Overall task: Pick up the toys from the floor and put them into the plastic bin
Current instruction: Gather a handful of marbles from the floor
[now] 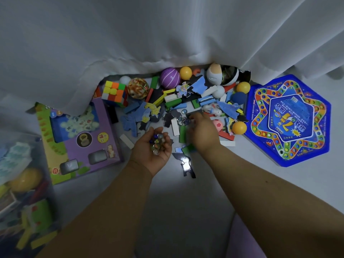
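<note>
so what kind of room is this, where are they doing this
Most likely a home room, perhaps a bedroom or playroom: toys such as a Rubik's cube and a purple ball lie scattered on a pale floor beneath a long white curtain.

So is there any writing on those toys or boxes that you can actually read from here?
Nothing reads cleanly.
Blue hexagonal game board: a large yellow title and small lines of print, upside down and blurred, unreadable.
Purple box: round stickers and small labels, too blurred to read.
Jigsaw pieces: tiny print, too small to read.
Rubik's cube: no text.
</note>
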Demonstrator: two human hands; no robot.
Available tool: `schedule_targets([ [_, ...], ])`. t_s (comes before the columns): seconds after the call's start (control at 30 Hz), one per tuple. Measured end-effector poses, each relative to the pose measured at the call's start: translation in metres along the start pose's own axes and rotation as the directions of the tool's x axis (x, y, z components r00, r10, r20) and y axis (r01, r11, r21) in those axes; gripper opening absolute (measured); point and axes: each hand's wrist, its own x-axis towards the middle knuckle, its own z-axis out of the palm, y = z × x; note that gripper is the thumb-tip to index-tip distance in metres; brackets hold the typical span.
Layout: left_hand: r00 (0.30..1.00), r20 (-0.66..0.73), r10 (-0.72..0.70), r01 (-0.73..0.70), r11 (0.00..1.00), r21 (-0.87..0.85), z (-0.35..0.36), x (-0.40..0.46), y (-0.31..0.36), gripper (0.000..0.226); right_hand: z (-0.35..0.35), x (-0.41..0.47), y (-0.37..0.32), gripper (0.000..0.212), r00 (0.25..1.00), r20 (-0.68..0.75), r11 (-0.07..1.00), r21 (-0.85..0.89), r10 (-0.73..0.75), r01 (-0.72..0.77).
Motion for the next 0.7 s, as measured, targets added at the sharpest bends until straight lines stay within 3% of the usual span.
schedule_targets([
  [0.2, 0.999, -0.023, 0.03, -0.029, 0.999, 0.02, 0.002, 0.0, 0.004, 0.043, 0.013, 0.012, -0.001, 0.032, 0.992, 0.062, 0.977, -0.178, -0.106, 0.115],
  [0.33, 0.995, -0.07, 0.066, -0.061, 0.996, 0.07, 0.003, 0.004, 0.005, 0.042, 0.01, 0.001, -0.003, 0.025, 0.996, -0.09, 1.0, -0.007, 0.008, -0.009],
  [0.43, 0.991, -0.088, 0.104, -0.097, 0.993, 0.074, 0.005, 0.008, 0.002, 0.042, 0.006, -0.029, -0.019, 0.018, 0.961, -0.222, 0.969, 0.143, -0.165, 0.2],
  [0.5, 0.997, -0.044, 0.069, -0.068, 0.997, 0.019, 0.008, 0.007, 0.001, 0.045, 0.011, -0.046, -0.033, 0.018, 0.915, -0.2, 0.906, 0.174, -0.35, 0.385],
  [0.57, 0.999, -0.011, 0.038, -0.038, 0.999, -0.012, 0.01, 0.005, 0.001, 0.046, 0.016, -0.051, -0.038, 0.025, 0.89, -0.177, 0.877, 0.171, -0.421, 0.449],
  [0.63, 0.999, -0.018, 0.043, -0.044, 0.999, -0.025, 0.011, 0.005, 0.001, 0.045, 0.013, -0.047, -0.035, 0.027, 0.924, -0.23, 0.907, 0.221, -0.307, 0.357],
  [0.7, 0.998, -0.041, 0.039, -0.04, 0.999, -0.029, 0.012, 0.005, 0.001, 0.045, 0.004, -0.037, -0.024, 0.025, 0.944, -0.299, 0.967, 0.165, -0.139, 0.194],
])
